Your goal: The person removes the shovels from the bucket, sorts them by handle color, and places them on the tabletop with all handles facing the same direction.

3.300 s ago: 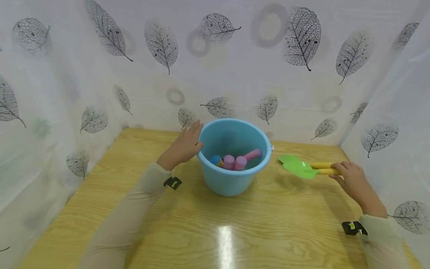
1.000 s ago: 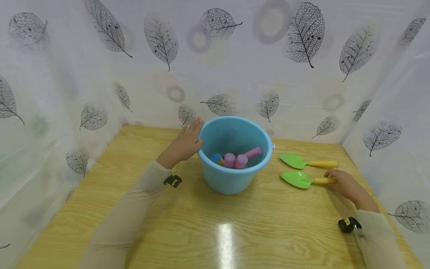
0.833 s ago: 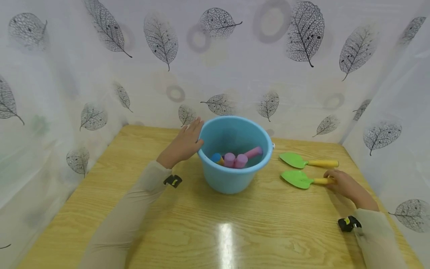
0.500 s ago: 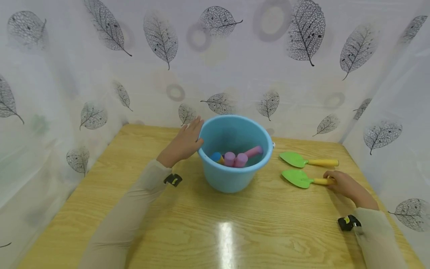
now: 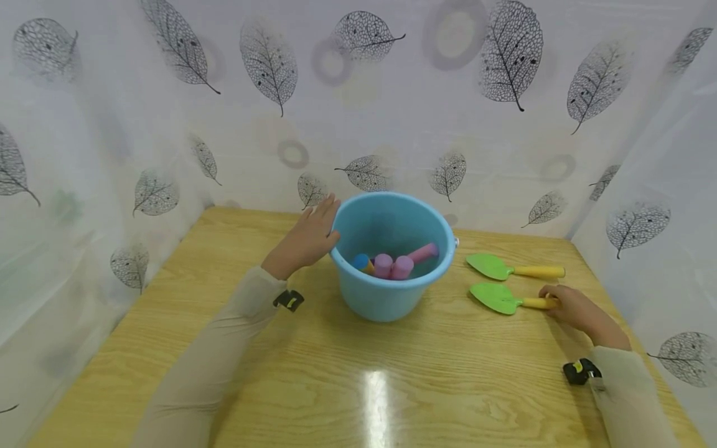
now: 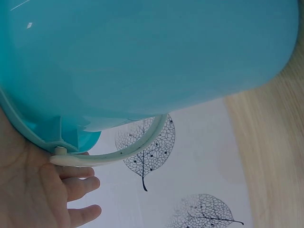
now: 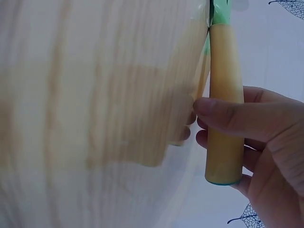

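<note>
A light blue bucket [image 5: 383,302] stands upright on the wooden table, several pink cylinders [image 5: 402,267] and a blue-ended piece [image 5: 361,262] inside. My left hand [image 5: 302,244] rests against its left rim, fingers extended; in the left wrist view the palm [image 6: 28,185] lies by the rim near the white bail handle [image 6: 95,159]. To the right, my right hand [image 5: 579,312] grips the yellow handle of the nearer green trowel [image 5: 498,298]. The right wrist view shows thumb and fingers around that handle [image 7: 224,104]. A second green trowel [image 5: 490,266] lies parallel behind it.
The wood-grain table [image 5: 437,386] has a back edge against a pale curtain [image 5: 370,112] printed with dark leaves. More curtain closes off both sides. A glare streak [image 5: 376,404] shows on the tabletop in front.
The two trowels were together in my right hand; now the farther one lies free on the table, while my right hand has come slightly nearer with the other. My left hand stays put.
</note>
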Available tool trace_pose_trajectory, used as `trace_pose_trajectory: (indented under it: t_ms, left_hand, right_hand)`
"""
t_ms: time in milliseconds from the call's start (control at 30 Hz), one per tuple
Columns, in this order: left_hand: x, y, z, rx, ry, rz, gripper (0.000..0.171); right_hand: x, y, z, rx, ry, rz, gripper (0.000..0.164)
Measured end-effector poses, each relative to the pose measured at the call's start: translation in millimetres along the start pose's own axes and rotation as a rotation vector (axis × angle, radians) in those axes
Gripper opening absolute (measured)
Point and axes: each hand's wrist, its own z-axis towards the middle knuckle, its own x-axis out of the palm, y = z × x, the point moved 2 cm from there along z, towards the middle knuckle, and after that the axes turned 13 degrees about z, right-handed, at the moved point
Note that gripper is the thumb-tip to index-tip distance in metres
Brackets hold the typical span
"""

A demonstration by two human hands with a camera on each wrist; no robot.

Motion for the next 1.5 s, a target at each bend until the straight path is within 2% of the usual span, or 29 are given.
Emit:
trace_pose_trajectory:
  t_ms: [267,467,767,933,1300,1500]
  left_hand:
    - [1.7,0.1,0.7,-0.004,-0.008,0.008,0.064]
    - [1.0,-0.2,0.0,-0.001,-0.016,0.005,0.065]
    - [0.9,-0.3,0.1,-0.002,-0.019,0.001,0.064]
    - [0.4,-0.9,-0.4,-0.001,-0.025,-0.003,0.064]
    - [1.0,-0.5,0.1,0.0,-0.023,-0.017,0.065]
    - [1.4,0.1,0.9,0.004,-0.021,-0.02,0.065]
  right_hand:
    - [-4,5,-2,0.033,0.01,0.044,0.04]
    - [-8,9,-2,0.06,0.02,0.033,0.053]
    - [-10,10,-3,0.082,0.028,0.021,0.061]
    - [-13,15,-4,0.073,0.018,-0.021,0.067]
    - [-33,48,-1,0.088,0.045,-0.107,0.071]
    - [-43,69,2,0.017,0.011,-0.179,0.063]
